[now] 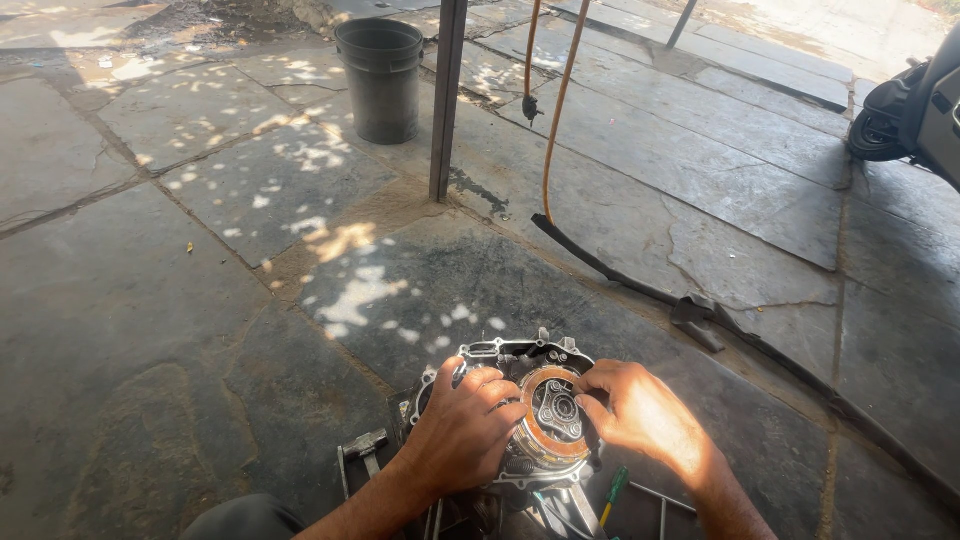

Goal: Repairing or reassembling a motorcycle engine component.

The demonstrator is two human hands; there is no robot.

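A grey metal engine casing [500,353] lies on the stone floor at the bottom middle. In it sits a round clutch pack [556,411] with an orange-brown ring and a metal hub. My left hand [463,432] curls over the left side of the pack, its fingers on the rim. From the right, my right hand [640,408] holds the pack's edge with its fingertips on the ring.
A hammer [365,445] lies left of the casing, a green-handled screwdriver [612,493] below it. A dark bucket [380,78] stands beside a metal post [445,100]. An orange hose [556,120] hangs down. A parked scooter [915,105] is at the right edge.
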